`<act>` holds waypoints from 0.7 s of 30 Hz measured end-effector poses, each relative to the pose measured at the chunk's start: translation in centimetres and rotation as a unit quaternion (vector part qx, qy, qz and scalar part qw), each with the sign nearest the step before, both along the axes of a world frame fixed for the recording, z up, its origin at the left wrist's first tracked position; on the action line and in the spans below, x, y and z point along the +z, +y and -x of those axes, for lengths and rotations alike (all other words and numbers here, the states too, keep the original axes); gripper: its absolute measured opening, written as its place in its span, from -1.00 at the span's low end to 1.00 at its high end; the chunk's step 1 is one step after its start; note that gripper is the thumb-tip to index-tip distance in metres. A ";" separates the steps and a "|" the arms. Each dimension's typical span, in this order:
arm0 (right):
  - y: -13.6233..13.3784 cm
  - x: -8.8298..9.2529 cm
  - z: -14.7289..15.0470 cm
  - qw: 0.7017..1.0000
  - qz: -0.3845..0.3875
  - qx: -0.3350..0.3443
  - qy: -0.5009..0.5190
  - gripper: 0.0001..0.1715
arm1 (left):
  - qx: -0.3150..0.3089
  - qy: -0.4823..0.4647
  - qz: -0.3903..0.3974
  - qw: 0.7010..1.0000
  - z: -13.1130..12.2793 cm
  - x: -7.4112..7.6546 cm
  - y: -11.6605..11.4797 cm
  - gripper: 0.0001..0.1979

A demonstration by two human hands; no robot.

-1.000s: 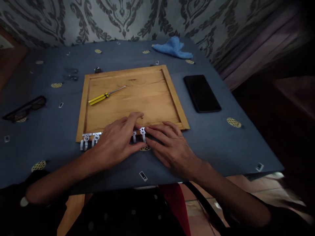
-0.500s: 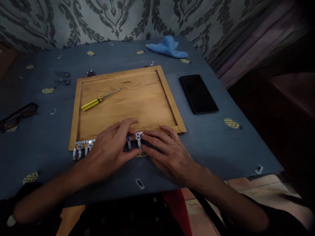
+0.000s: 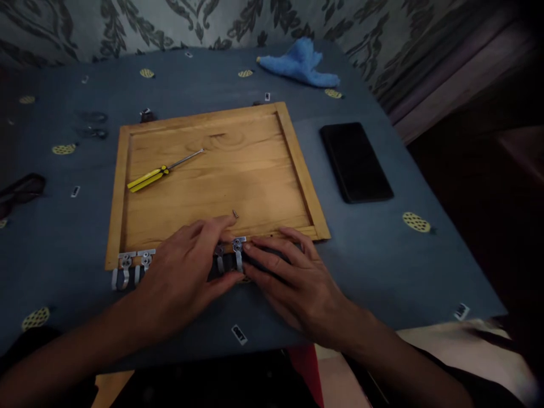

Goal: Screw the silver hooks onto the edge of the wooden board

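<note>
A wooden framed panel (image 3: pixel 255 170) lies flat on the table. Along its front edge runs a dark rail (image 3: pixel 272 256) with several silver metal hooks (image 3: pixel 237 255). My left hand (image 3: pixel 182 266) is closed over the middle of this hook rail, thumb in front and fingers behind, and covers part of it. Wrapped around the rail's right part, my right hand (image 3: pixel 297 277) has its fingertips beside one hook. A small screw (image 3: pixel 235 214) rests on the panel just beyond my left fingertips. On the panel's left half lies a yellow-handled screwdriver (image 3: pixel 164 171).
A black phone (image 3: pixel 356 162) lies right of the panel. Toward the back is a blue cloth (image 3: pixel 300 63). Dark glasses (image 3: pixel 23 190) sit at the far left, with blurred small objects (image 3: pixel 93 124) behind them. The blue patterned tablecloth (image 3: pixel 365 266) ends at the front edge.
The viewpoint has shifted slightly, so the panel appears larger. Both hands keep about the same hold on the hook rail. The screw near my left fingertips shows more clearly.
</note>
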State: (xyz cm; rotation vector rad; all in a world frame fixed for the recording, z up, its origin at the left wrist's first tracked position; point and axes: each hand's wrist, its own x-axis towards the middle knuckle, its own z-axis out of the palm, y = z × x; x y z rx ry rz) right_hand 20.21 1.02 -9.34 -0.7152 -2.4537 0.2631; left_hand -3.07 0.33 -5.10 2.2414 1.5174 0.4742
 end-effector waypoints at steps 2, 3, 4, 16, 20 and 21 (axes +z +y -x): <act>0.0 0.0 0.1 1.000 0.001 -0.009 0.008 -0.74 | -0.005 0.000 -0.007 1.000 0.0 0.0 0.0 -0.33; -0.1 0.1 0.1 1.000 0.001 -0.013 0.009 -0.75 | -0.008 0.001 -0.010 1.000 0.0 0.0 0.0 -0.33; -0.1 0.1 0.2 1.000 0.000 -0.017 0.009 -0.76 | -0.010 0.003 -0.013 1.000 0.0 0.1 0.0 -0.34; -0.1 0.0 -0.1 1.000 0.019 -0.007 -0.003 -0.70 | -0.005 0.017 0.017 1.000 0.0 0.7 -0.2 -0.41; 0.0 0.2 -0.1 1.000 0.023 -0.001 -0.011 -0.69 | -0.002 0.023 0.025 0.999 -0.1 0.9 -0.3 -0.41; 0.0 0.3 -0.1 1.000 0.022 -0.002 -0.013 -0.69 | -0.001 0.022 0.024 0.999 -0.1 0.9 -0.4 -0.41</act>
